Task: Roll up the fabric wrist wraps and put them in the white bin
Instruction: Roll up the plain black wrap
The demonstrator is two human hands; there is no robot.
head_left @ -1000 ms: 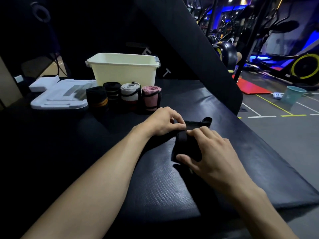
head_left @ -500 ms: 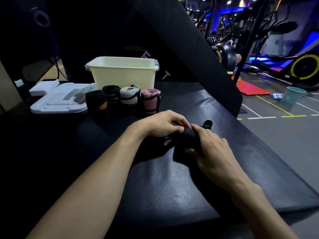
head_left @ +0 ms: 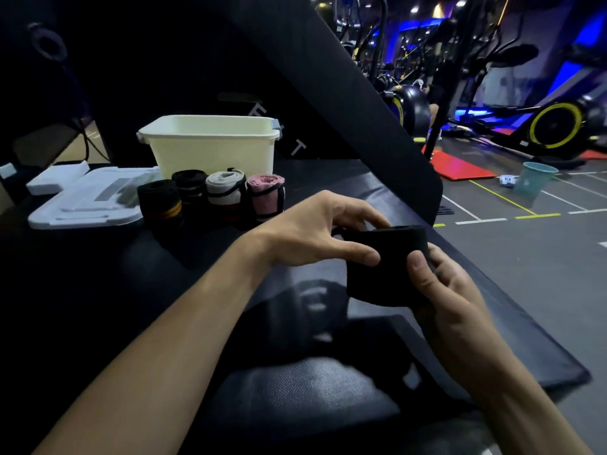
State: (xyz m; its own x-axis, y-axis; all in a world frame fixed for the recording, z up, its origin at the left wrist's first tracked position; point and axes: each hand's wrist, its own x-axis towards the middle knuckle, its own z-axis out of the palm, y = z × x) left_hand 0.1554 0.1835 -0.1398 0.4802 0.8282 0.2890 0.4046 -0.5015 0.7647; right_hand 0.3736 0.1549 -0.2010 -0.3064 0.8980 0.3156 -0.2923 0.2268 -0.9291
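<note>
1. Head view: both hands are holding a rolled black wrist wrap [head_left: 387, 261] raised just above the dark padded bench [head_left: 295, 382]. The left hand [head_left: 315, 234] is pinching its near side with thumb and fingers, while the right hand [head_left: 450, 290] is gripping the other side, thumb pressing on the front, probably to keep the roll from loosening.
2. Four finished rolls are standing upright in a row: a black-and-yellow roll [head_left: 160, 201], a black roll [head_left: 190, 188], a grey roll [head_left: 226, 190] and a pink roll [head_left: 265, 197]. They are waiting just in front of the white bin [head_left: 210, 146], probably staged for loading.
3. The bin's lid [head_left: 85, 205] is lying to the left, leaving the bin open.
</note>
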